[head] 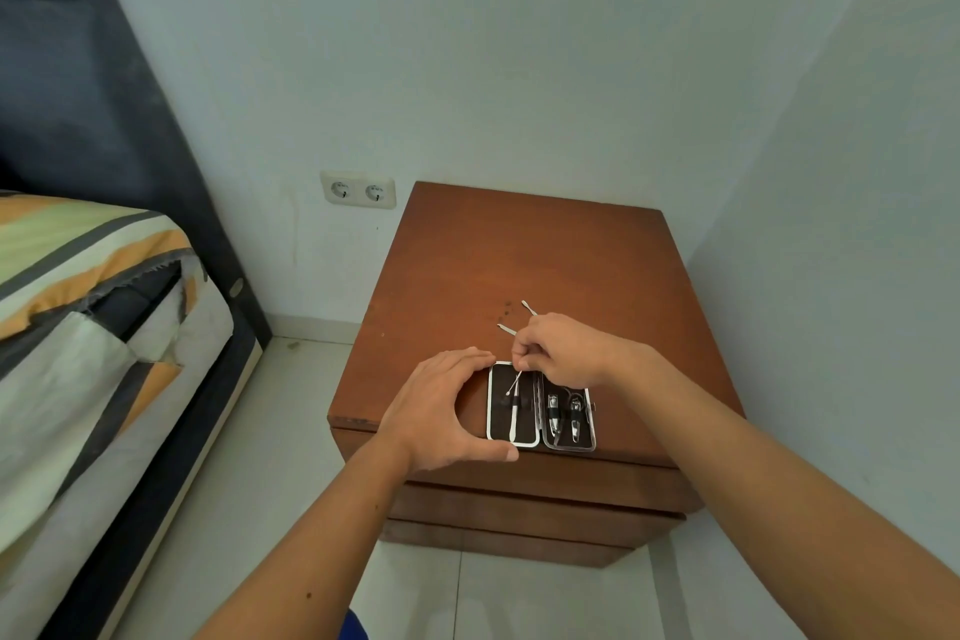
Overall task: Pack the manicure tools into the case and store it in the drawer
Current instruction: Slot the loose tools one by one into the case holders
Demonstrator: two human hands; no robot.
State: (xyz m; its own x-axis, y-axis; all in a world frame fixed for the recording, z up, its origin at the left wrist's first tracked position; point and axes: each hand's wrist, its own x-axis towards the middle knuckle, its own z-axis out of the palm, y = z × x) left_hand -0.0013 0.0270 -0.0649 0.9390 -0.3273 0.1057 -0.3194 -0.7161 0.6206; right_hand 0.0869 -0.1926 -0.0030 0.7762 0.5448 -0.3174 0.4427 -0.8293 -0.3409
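Case lies open at lower centre, braced by the spread left hand; right hand pinches a thin tool, seemingly mid-insertion, which could slip past its loop.

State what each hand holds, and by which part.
Right hand pinches a thin metal tool by its upper end; left hand braces the open case at its left edge.

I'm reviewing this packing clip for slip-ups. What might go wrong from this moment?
The case lies open close to the nightstand's front edge; if the left hand bracing it slips, it might get pushed off. The right hand pinches a thin tool near its tip, so it could miss the elastic loop. Two loose tools beyond the hand might get knocked.
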